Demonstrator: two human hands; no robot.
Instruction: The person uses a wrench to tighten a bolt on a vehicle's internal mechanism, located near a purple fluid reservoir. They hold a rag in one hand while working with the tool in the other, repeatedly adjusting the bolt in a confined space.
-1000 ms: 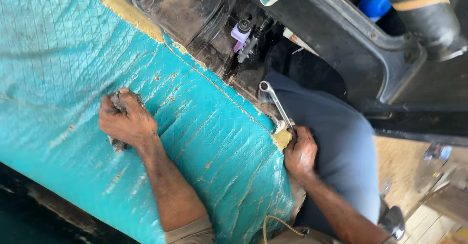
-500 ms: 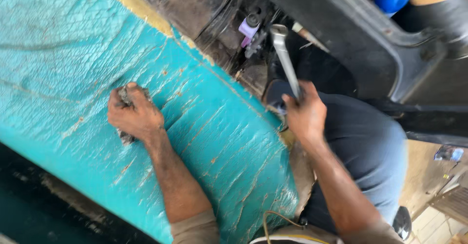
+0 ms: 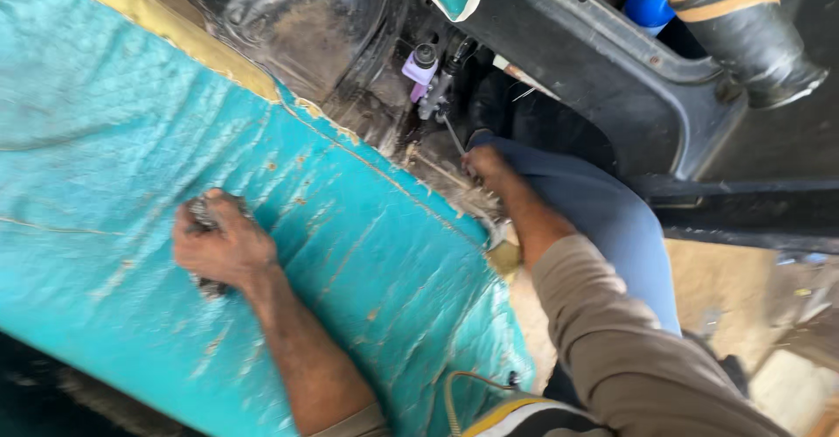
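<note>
My left hand (image 3: 218, 246) rests on a worn turquoise seat cushion (image 3: 105, 140), closed around a grey metal tool whose ends show above and below the fist. My right hand (image 3: 486, 166) reaches forward past the cushion's torn edge into the dark floor well. It grips a slim metal wrench (image 3: 453, 133) that points up at a small fitting with a purple cap (image 3: 419, 63).
A black plastic panel (image 3: 612, 70) crosses the top right, with a blue cap (image 3: 648, 4) and a ribbed black hose (image 3: 752, 35) behind it. My knee in blue trousers (image 3: 612, 218) is under the right arm. Yellow foam (image 3: 175, 35) shows along the cushion's upper edge.
My right hand lifted the wrench from beside my knee, raised it, then moved it forward and down to the purple-capped fitting. The left hand stayed on the cushion.
</note>
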